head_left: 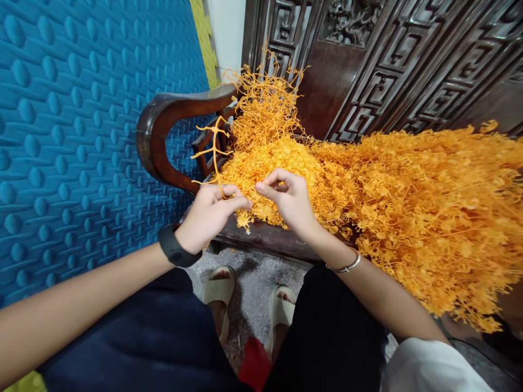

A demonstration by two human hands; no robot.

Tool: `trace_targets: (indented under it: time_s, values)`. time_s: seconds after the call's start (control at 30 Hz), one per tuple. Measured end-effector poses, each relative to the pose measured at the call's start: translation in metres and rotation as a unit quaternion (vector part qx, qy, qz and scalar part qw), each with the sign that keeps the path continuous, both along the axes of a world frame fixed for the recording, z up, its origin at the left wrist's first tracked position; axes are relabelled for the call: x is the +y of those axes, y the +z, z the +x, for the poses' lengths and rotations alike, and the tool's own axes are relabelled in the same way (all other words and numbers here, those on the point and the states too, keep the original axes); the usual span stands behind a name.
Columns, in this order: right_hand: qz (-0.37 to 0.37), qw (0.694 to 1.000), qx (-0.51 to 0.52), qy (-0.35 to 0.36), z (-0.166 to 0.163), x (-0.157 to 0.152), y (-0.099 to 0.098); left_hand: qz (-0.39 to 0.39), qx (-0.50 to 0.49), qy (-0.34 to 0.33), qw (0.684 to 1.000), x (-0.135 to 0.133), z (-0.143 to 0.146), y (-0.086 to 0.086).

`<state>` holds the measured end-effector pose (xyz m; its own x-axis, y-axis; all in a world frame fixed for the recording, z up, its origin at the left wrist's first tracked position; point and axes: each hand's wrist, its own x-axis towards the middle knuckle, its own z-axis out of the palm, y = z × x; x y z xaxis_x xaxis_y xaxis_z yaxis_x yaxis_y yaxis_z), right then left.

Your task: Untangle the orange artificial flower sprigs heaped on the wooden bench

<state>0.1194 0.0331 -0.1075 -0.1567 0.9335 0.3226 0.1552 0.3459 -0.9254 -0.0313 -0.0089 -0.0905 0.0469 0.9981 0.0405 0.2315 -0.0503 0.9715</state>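
Note:
A big heap of orange plastic sprigs (408,190) lies on a dark carved wooden chair seat (265,239). My left hand (210,212), with a black band on the wrist, is closed in a pinch on a bare orange branched stem (215,144) that stands up from it. My right hand (290,198), with a silver bangle on the wrist, has its fingers curled and pinched on a small orange piece at the near edge of the heap. The two hands are close together, almost touching.
The chair's curved wooden armrest (163,117) rises to the left of my hands, and its carved back (388,65) stands behind the heap. A blue padded wall (81,136) fills the left. My knees and sandalled feet (245,310) are below, on a speckled floor.

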Motion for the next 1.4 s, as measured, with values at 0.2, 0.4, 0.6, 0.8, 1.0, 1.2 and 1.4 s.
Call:
trace_targets:
  time_s: [0.2,0.4,0.6,0.8,1.0,1.2,1.4]
  values:
    - [0.101,0.992,-0.054,-0.051,-0.011,0.004,-0.005,0.022,-0.014,0.024,0.999,0.005,0.003,0.000]
    - [0.157,0.940,-0.004,-0.304,0.068,0.073,0.004,0.038,-0.011,0.042,0.998,-0.018,-0.005,0.007]
    - [0.147,0.942,-0.123,-0.276,0.106,0.112,-0.012,0.019,0.024,0.035,0.999,-0.013,-0.015,0.003]
    - [0.040,0.954,-0.156,-0.252,0.098,0.120,-0.039,0.042,0.034,0.049,0.997,-0.006,-0.021,-0.003]
    - [0.070,0.978,-0.111,-0.164,0.077,0.090,-0.019,0.047,0.057,0.033,0.997,-0.005,-0.019,-0.004]
    - [-0.039,0.983,-0.089,0.154,0.021,0.016,0.014,0.065,0.084,0.038,0.994,-0.005,-0.017,0.000]
    - [-0.127,0.968,-0.021,0.213,0.012,0.005,0.008,0.041,0.096,-0.017,0.994,-0.008,-0.013,0.002]
